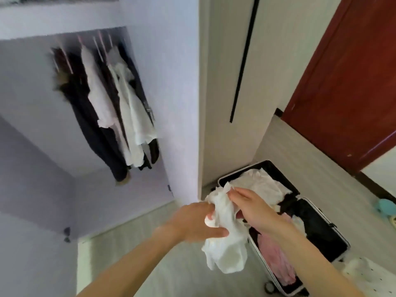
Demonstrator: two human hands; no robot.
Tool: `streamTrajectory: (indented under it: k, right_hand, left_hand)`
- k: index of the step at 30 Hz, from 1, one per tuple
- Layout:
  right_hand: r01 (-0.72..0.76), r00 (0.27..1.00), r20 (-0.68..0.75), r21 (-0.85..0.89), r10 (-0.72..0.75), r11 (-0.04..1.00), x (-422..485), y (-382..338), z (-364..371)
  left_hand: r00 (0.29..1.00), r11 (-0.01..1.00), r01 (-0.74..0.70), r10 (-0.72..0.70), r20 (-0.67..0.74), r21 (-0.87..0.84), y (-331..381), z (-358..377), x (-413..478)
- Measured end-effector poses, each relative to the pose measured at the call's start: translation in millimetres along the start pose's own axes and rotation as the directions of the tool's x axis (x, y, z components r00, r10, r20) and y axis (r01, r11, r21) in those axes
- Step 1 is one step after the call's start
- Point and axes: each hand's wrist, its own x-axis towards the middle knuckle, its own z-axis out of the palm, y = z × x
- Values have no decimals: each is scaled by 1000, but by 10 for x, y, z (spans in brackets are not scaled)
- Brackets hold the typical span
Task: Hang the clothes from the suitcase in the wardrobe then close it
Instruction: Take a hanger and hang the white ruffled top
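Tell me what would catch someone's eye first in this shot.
The left hand and right hand grip a crumpled white garment low in the centre. Right of it the suitcase lies open; upper left, dark and white hanging clothes show in the open wardrobe.

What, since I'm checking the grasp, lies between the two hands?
A crumpled white garment, gripped by the left hand and the right hand, hanging beside the open suitcase; the head view shows it.
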Motion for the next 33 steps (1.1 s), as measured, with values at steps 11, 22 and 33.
streamTrajectory:
  k: [11, 22, 33]
  right_hand:
    - [221, 975, -9, -71, -222, 973, 349, -779, 2532]
    - [422, 811, 25, -716, -584, 556, 762, -1158, 3646]
    - [617, 736, 275, -648, -618, 446, 711, -1918, 4493]
  left_hand:
    - [878, 648, 165, -440, -189, -744, -2345, -742, -1800]
    - [783, 633, -7, -478, -398, -774, -3150, -1614, -3017]
    - [577, 782, 526, -617, -535, -334, -3803, -1661, -3710]
